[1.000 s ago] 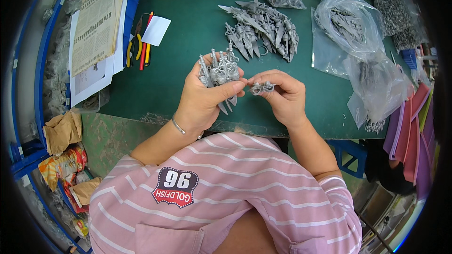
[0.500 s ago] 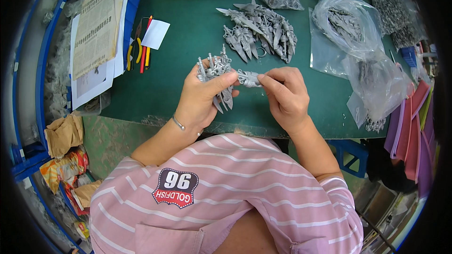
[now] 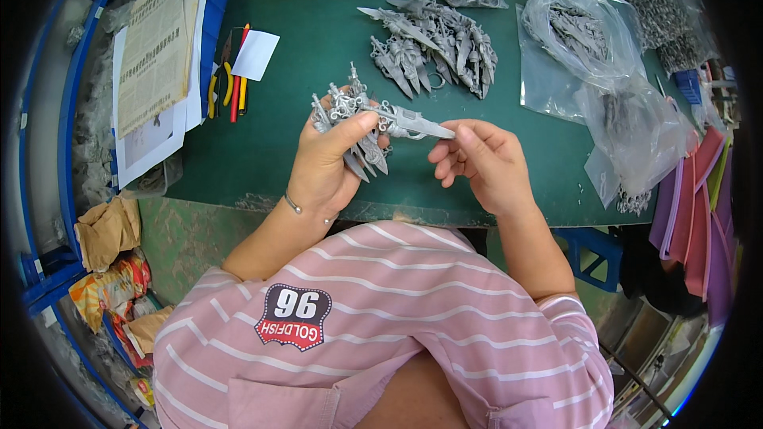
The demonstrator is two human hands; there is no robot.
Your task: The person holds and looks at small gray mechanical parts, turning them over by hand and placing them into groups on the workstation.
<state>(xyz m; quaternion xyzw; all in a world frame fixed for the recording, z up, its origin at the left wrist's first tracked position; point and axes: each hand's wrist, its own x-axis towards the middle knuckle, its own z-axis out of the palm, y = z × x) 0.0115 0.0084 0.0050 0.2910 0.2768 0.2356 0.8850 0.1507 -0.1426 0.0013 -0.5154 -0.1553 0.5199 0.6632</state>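
My left hand [image 3: 319, 160] is closed around a bunch of small grey metal dagger-shaped pieces [image 3: 348, 103], with ringed handles sticking up and pointed blades hanging below. One dagger-shaped piece [image 3: 421, 122] lies across to the right, its handle end under my left thumb. At its blade tip, the thumb and forefinger of my right hand [image 3: 494, 165] pinch it, while the other fingers curl loosely below. Beyond my hands, a pile of similar grey pieces [image 3: 445, 44] lies on the green table [image 3: 318, 40], with a loose ring at its near edge.
Left on the table are yellow-handled pliers [image 3: 229, 83], a red pen [image 3: 236, 103], a white paper slip [image 3: 255, 56] and printed sheets [image 3: 156, 48] against a blue bin. Clear plastic bags of metal parts [image 3: 584, 28] stand at the right and back. Coloured strips [image 3: 695, 206] hang beyond the right edge.
My right hand has shifted slightly to the right and now pinches a blade tip. A long blade now shows between my hands where shorter handle parts were. My left hand moved slightly left.
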